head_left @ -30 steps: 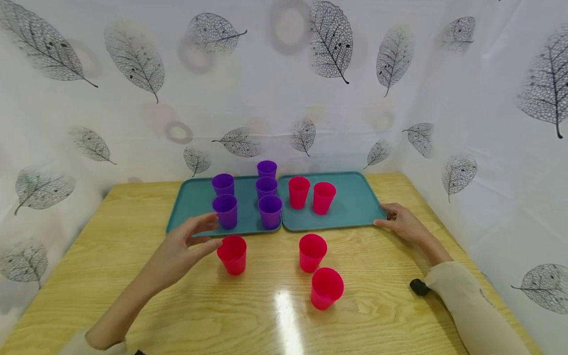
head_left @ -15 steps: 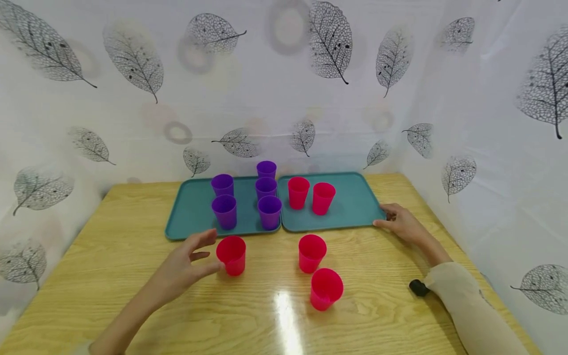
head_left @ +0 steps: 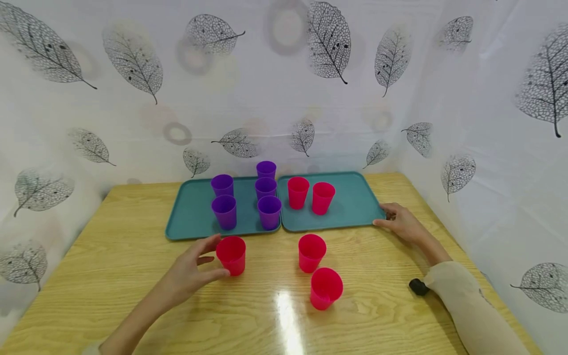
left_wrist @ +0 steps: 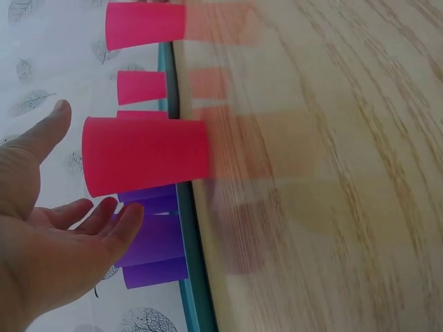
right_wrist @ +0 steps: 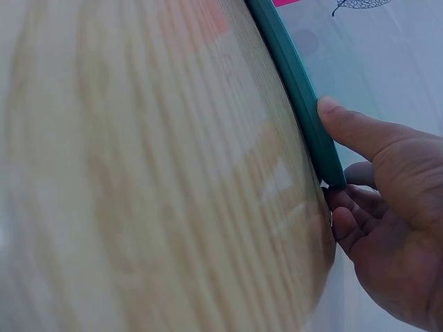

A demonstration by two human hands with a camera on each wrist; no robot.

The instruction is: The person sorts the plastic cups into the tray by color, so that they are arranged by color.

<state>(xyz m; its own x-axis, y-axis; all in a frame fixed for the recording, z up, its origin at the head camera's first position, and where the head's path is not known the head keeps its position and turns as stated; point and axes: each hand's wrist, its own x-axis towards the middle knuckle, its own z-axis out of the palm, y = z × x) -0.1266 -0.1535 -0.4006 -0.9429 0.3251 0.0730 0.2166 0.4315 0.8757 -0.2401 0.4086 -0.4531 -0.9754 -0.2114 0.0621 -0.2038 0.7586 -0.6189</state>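
My left hand (head_left: pixel 188 271) reaches to the left side of a red plastic cup (head_left: pixel 233 259) standing upright on the table. Its thumb and fingers are spread on either side of the cup. In the left wrist view a gap shows between the fingers and this red cup (left_wrist: pixel 145 155). At the far right, my right hand (head_left: pixel 404 224) holds the near right corner of the right-hand teal tray (head_left: pixel 355 209). The right wrist view has the thumb on the tray's rim (right_wrist: pixel 311 124) and the other fingers curled at its corner. Two red cups (head_left: pixel 298 193) stand on that tray.
The left-hand teal tray (head_left: pixel 191 212), edge to edge with the other, carries several purple cups (head_left: pixel 225 213). Two more red cups, one farther back (head_left: pixel 312 254) and one nearer (head_left: pixel 326 290), stand on the wooden table (head_left: pixel 248 320). A leaf-patterned curtain (head_left: pixel 266 98) encloses the back and sides.
My left hand has come down and slightly toward the near side, from above the front of the left tray to beside the red cup. The right hand keeps its place on the tray corner.
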